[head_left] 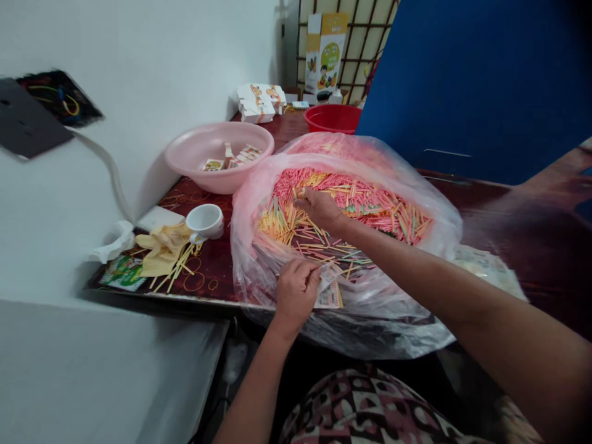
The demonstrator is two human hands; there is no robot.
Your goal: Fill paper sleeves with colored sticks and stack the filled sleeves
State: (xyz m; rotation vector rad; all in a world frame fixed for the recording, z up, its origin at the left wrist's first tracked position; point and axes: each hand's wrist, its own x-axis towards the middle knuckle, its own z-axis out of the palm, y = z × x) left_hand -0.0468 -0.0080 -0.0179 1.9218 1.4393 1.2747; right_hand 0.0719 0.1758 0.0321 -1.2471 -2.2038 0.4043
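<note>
Bunched the right grip [319, 206] narrowly down among the coloured sticks [356, 200] heaped inside the clear plastic bag [247, 259]; no telling whether any sticks were held. Pinched a printed paper card [329, 290] in the left grip [296, 293], at the bag's near edge, below the right grip. Beyond the left grip, a pink basin [203, 145] of small paper boxes [234, 159]. Step in hand, by the look of it: drawing sticks out toward the card; a firm pinch seemed called for next.
</note>
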